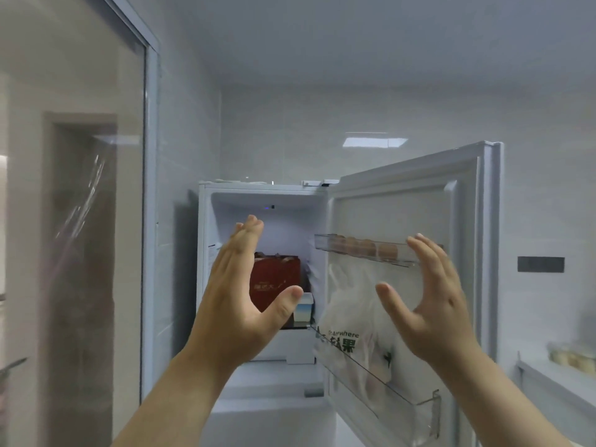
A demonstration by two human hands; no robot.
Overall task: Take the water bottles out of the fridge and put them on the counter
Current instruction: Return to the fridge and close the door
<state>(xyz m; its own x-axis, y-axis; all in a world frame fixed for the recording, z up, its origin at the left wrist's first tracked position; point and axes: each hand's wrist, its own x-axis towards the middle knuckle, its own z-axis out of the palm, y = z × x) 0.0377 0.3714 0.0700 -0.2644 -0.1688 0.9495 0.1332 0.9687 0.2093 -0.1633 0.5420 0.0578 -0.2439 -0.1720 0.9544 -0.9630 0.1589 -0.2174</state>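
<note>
Bare skin fills the near view: the left hand and right hand are raised side by side, palms facing each other, fingers spread wide and holding nothing, with open air between them. Past them the fridge stands with its door swung out to the right, so the way into the upper compartment is free apart from the left hand, which covers part of the opening. On the door, a clear lower bin holds a white plastic bag with green print, and a clear upper shelf carries a row of brown eggs. Inside the compartment a red box sits on a shelf with a small white tub just beside it on the right. No water bottle can be made out from here. A glass partition stands at left; at far right a counter bears blurred jars, below a dark wall plate.
</note>
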